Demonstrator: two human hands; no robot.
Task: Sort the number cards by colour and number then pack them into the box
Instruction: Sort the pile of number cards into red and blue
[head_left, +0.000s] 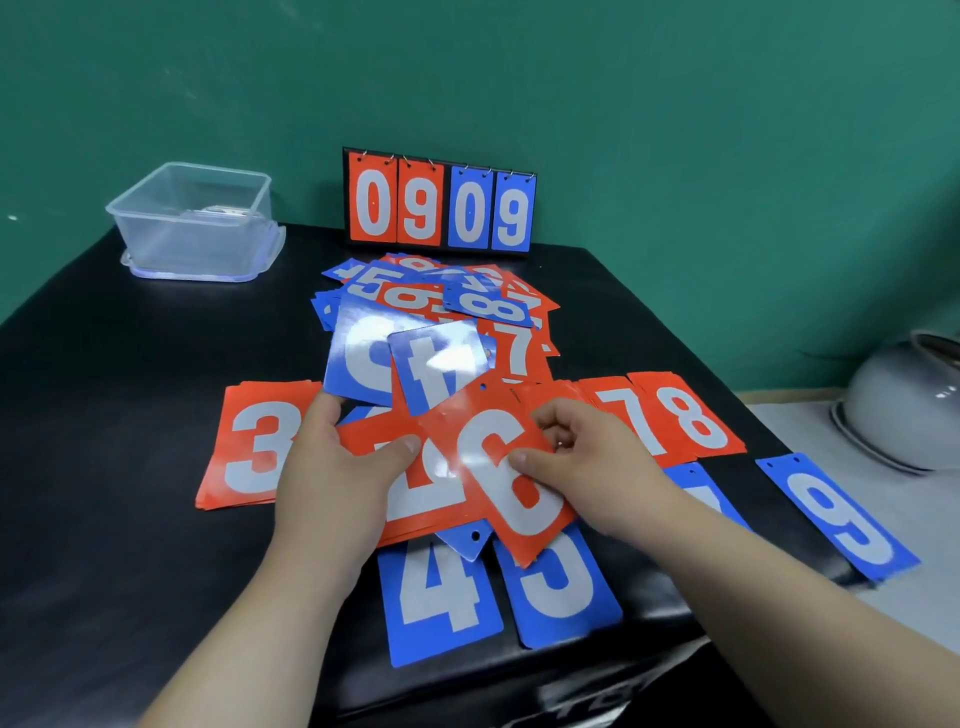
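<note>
Pinching the red 6 card (519, 493), tilted above the bench (130, 415), the right hand (587, 452) sat nearest the red 7 pile (628, 415), while the left hand (332, 467) gripped other cards (431, 493), the box (192, 218) far left.

Green wall (675, 104) behind black padded table (104, 415); pale counter (914, 597) right of table, grey pot (904, 410) on it.

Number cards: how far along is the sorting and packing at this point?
Done: cards laid out, red 3, red 7, red 8, blue 4, blue 5, blue 9. In hand: left hand grips fanned cards, right hand pinches the red 6 card. Left: the mixed heap, then packing the box.
</note>
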